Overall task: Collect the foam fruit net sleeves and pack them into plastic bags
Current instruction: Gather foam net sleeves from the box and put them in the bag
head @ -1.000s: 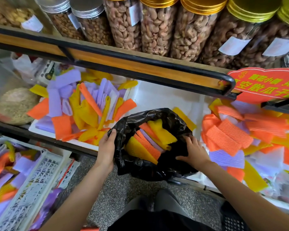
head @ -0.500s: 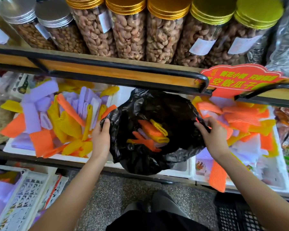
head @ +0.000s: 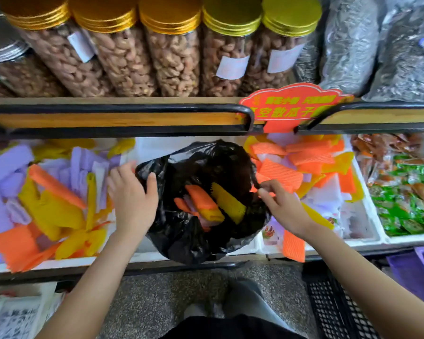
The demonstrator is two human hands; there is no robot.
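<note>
We hold open a black bag.
Our left hand grips one rim, right hand pinches the other; foam sleeves inside.

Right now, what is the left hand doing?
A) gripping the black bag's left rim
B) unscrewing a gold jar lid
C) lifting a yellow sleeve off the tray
A: the left hand grips the black bag at its left rim, thumb over the plastic, and no sleeve is in it.
</note>
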